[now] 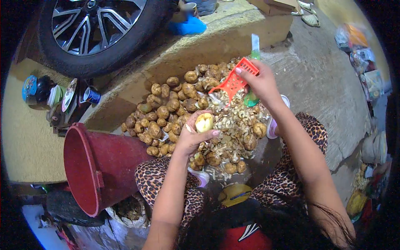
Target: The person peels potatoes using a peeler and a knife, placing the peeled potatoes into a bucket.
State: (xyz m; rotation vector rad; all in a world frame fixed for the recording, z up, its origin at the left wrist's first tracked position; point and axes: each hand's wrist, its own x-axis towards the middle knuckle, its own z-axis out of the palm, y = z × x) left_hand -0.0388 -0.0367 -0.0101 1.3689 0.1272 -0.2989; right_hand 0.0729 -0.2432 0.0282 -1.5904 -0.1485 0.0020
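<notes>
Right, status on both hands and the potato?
Left hand holding pale potato. Right hand gripping red tool, apart from potato. Peelings below; nothing visible between tool and potato.

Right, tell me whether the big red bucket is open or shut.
Open: no lid covers the red bucket, and its inside shows through the mouth.

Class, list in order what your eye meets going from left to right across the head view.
Red bucket → left hand holding a pale potato → right hand holding an orange slotted tool → pale shoes → plastic packages.
</notes>
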